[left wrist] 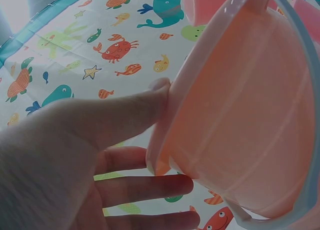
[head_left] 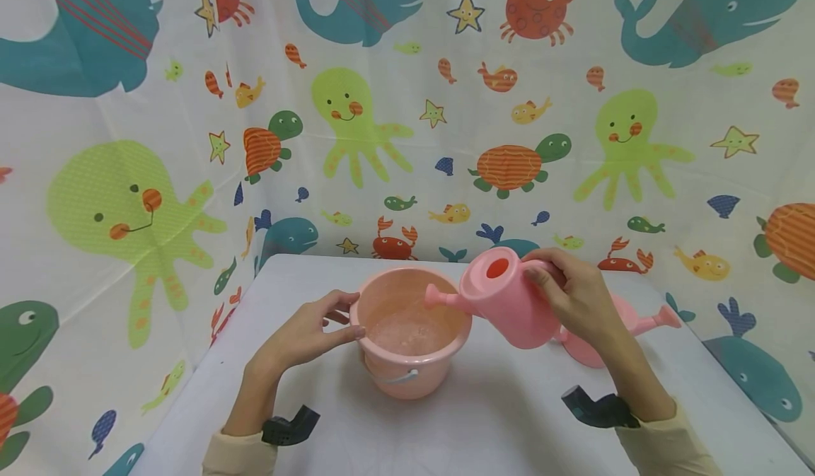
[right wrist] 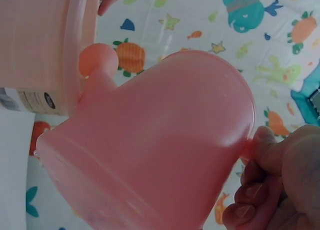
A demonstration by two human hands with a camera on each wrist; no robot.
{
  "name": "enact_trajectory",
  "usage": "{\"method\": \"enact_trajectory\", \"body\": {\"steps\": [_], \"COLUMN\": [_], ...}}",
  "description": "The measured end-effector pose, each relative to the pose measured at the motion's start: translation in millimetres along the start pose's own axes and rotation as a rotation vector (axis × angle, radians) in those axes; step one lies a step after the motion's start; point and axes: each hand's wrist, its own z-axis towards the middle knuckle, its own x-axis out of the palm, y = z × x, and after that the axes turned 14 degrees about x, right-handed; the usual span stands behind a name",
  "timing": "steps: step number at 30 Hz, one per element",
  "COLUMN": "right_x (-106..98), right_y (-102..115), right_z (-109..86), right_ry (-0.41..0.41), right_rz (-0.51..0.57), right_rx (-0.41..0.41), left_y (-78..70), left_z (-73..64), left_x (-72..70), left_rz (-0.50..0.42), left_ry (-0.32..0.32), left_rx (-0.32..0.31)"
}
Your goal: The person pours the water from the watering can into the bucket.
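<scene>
A peach-coloured bucket with a pale blue-grey handle stands on the white table, with ripples and small bubbles showing on its inside bottom. My left hand touches the left of its rim, thumb and fingers spread and fairly straight in the left wrist view. My right hand grips the handle of a pink watering can, held up and tilted toward the bucket. Its round spout tip reaches over the bucket's right rim. Behind my right wrist is a second pink watering can, spout pointing right, partly hidden.
The white table runs back to a curtain printed with sea animals, which also stands along the left and right sides. A black device sits on my left wrist, and another black device on my right.
</scene>
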Motion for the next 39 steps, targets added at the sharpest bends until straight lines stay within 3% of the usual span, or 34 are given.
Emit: {"method": "enact_trajectory", "body": {"steps": [21,39], "right_x": [-1.2,-1.2], "right_y": [2.6,2.5], "right_z": [1.6,4.4], "right_ry": [0.012,0.009], "right_rz": [-0.005,-0.009], "right_rx": [0.002,-0.048], "left_y": [-1.7,-3.4], "left_z": [-0.9,-1.1], "left_x": [1.4,2.4], "left_rz": [0.005,0.006], "left_ry": [-0.006,-0.01], "left_rx": [-0.003,-0.011]}}
